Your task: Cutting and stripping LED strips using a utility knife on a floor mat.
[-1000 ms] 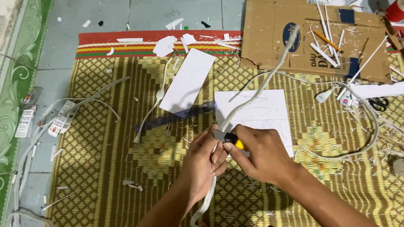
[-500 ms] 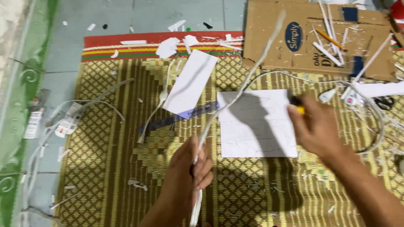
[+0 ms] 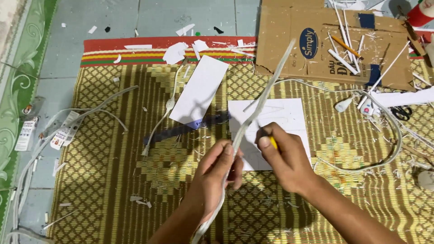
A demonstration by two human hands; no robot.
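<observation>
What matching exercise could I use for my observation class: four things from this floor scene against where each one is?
Things:
1. pale strip
2. pencil
3. scissors
4. yellow-handled tool

Places:
A. lying on the flattened cardboard box
B. gripped in the right hand
C. pinched by the left hand, rising up and away
D. on the woven mat near the right edge

Pairs: 1-C, 2-A, 3-D, 4-B
</observation>
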